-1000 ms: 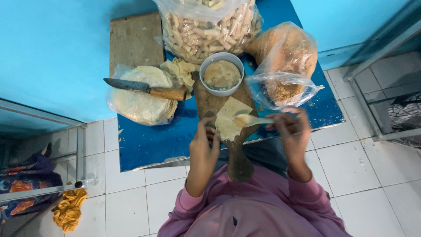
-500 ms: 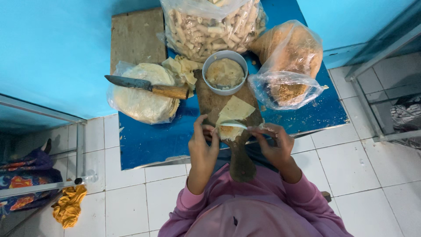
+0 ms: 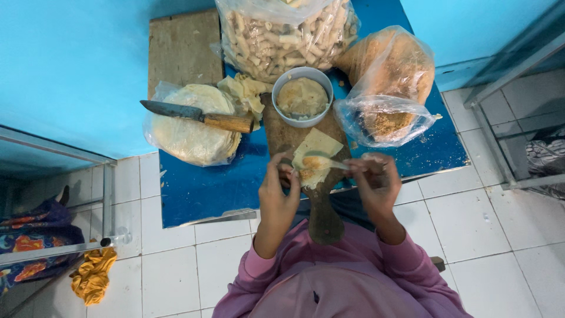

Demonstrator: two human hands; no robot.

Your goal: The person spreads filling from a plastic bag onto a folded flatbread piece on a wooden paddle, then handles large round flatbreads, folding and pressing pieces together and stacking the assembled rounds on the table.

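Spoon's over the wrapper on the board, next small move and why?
Probably tip the spoon to drop filling onto the wrapper. The right hand holds it over the sheet, the left hand pins the near corner, and only a small dab lies there.

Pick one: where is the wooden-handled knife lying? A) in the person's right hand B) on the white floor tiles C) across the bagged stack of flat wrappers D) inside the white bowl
C: the knife rests across the plastic-bagged stack of round wrappers, left of the white bowl, and neither of the hands touches it.
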